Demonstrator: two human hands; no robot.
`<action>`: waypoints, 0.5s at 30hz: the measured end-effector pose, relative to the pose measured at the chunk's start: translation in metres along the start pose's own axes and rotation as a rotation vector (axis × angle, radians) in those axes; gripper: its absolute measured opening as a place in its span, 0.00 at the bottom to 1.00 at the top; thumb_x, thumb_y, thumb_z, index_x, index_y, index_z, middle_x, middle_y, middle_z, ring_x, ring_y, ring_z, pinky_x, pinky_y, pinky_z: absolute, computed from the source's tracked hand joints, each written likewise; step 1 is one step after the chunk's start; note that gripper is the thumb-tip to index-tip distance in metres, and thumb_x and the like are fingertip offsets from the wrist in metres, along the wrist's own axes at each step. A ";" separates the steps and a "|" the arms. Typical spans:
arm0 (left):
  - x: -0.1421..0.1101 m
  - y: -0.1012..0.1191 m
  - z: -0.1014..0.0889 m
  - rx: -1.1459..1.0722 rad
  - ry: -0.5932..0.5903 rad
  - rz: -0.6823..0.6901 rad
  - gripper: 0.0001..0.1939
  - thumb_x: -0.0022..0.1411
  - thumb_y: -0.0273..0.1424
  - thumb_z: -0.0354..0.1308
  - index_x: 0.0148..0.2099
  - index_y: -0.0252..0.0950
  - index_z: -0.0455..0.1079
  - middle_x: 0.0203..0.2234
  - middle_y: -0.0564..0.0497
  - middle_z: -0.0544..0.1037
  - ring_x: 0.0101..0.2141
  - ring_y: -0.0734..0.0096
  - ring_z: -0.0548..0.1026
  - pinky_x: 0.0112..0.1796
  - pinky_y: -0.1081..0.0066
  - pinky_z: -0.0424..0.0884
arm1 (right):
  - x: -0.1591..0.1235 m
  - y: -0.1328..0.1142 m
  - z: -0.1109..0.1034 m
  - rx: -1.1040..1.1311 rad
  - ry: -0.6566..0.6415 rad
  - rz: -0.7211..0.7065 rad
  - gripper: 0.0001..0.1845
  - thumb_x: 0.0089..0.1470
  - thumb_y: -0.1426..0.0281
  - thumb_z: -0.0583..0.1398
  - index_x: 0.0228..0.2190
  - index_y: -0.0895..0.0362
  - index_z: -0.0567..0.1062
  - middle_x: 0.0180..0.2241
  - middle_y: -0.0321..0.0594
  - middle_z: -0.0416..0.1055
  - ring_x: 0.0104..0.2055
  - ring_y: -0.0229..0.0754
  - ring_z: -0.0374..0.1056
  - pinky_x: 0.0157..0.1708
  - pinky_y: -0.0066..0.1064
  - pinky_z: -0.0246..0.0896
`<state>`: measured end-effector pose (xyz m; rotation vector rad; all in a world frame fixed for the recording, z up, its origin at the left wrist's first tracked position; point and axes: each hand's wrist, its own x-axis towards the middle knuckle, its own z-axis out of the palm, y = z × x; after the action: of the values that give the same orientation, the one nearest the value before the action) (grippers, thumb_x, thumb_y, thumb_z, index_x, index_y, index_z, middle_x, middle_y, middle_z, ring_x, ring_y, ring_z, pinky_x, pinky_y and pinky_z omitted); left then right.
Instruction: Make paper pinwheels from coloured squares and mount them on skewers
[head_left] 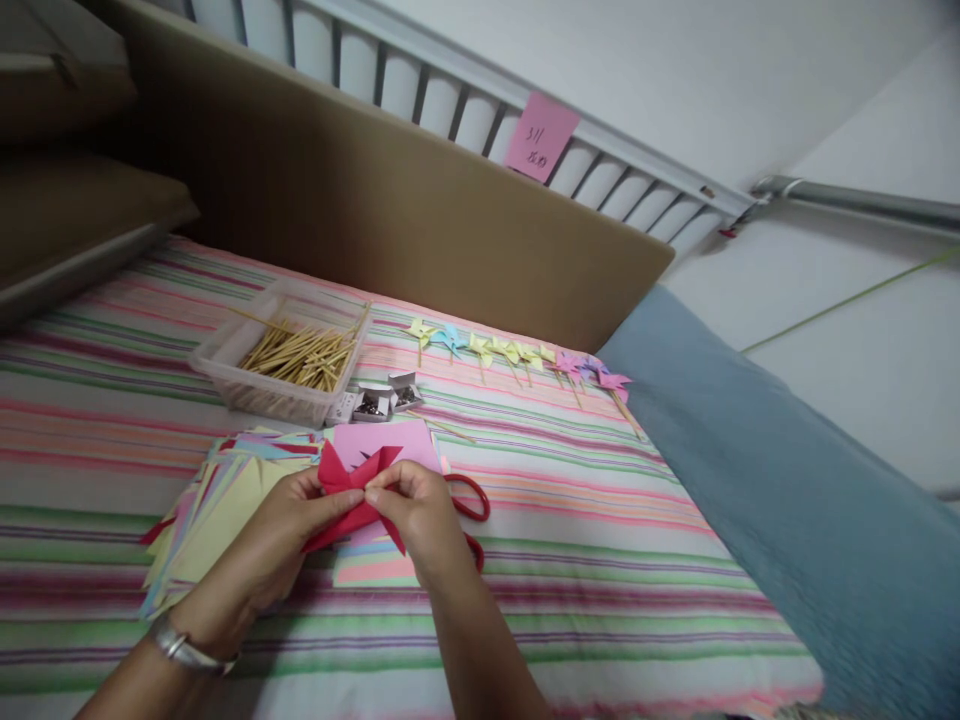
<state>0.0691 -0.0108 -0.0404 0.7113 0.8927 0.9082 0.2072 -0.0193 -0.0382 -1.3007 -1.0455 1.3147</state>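
Note:
A red paper pinwheel (349,515), its corners folded inward, is held up between both hands above the paper stacks. My left hand (296,515) grips its left side, the thumb pressed near the centre. With thumb and fingertips pinched together, my right hand (416,505) holds the middle of the pinwheel; whether a pin is between the fingers cannot be made out. Beneath lies a pile of coloured paper with a pink sheet (401,440) on top. Scissors with red handles (471,498) rest just right of my right hand, their blades hidden.
A clear plastic box (214,365) of thin wooden sticks (300,355) stands behind the papers, beside small open boxes of pins (373,403). Loose cut papers (225,510) lie at left. Finished pinwheels (480,348) line the back edge. A brown board (420,210) rises behind the striped cloth.

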 end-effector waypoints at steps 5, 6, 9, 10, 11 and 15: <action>0.001 0.000 0.000 -0.014 0.029 -0.002 0.09 0.45 0.30 0.67 0.32 0.36 0.77 0.24 0.51 0.80 0.27 0.71 0.74 0.31 0.76 0.68 | 0.000 -0.004 0.003 -0.026 0.032 -0.025 0.03 0.37 0.75 0.61 0.20 0.57 0.70 0.20 0.32 0.67 0.24 0.35 0.60 0.27 0.27 0.53; 0.000 0.000 0.000 -0.023 0.030 0.001 0.09 0.44 0.30 0.68 0.32 0.36 0.77 0.24 0.51 0.80 0.28 0.71 0.74 0.32 0.76 0.68 | -0.001 -0.005 0.005 -0.030 0.036 -0.038 0.04 0.38 0.76 0.60 0.21 0.57 0.70 0.20 0.31 0.66 0.23 0.35 0.60 0.26 0.26 0.53; 0.000 -0.002 0.000 -0.018 0.046 -0.010 0.09 0.44 0.30 0.68 0.32 0.36 0.76 0.24 0.52 0.79 0.28 0.71 0.74 0.31 0.76 0.68 | -0.005 -0.008 0.009 -0.044 0.033 -0.105 0.05 0.40 0.77 0.58 0.23 0.57 0.69 0.22 0.31 0.67 0.25 0.35 0.61 0.27 0.25 0.54; 0.000 -0.002 -0.001 -0.004 0.063 -0.021 0.09 0.43 0.30 0.68 0.31 0.36 0.76 0.23 0.52 0.79 0.27 0.71 0.74 0.30 0.76 0.67 | -0.006 -0.009 0.009 -0.054 0.025 -0.126 0.05 0.41 0.78 0.57 0.25 0.57 0.70 0.23 0.32 0.68 0.26 0.35 0.63 0.28 0.25 0.55; 0.000 -0.002 -0.001 0.008 0.084 -0.028 0.09 0.42 0.30 0.69 0.30 0.35 0.76 0.23 0.52 0.79 0.26 0.71 0.73 0.28 0.76 0.67 | -0.007 -0.011 0.009 -0.067 0.004 -0.140 0.06 0.43 0.78 0.57 0.26 0.57 0.71 0.24 0.32 0.68 0.27 0.35 0.64 0.29 0.25 0.56; 0.001 0.000 -0.004 0.020 0.141 -0.002 0.09 0.41 0.31 0.69 0.27 0.35 0.75 0.21 0.53 0.78 0.24 0.70 0.72 0.26 0.75 0.66 | -0.006 -0.021 -0.011 -0.133 -0.134 -0.169 0.04 0.46 0.74 0.59 0.28 0.56 0.74 0.28 0.34 0.71 0.31 0.37 0.67 0.32 0.27 0.60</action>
<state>0.0657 -0.0092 -0.0426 0.6691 1.0278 0.9572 0.2189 -0.0221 -0.0169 -1.2050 -1.3265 1.2345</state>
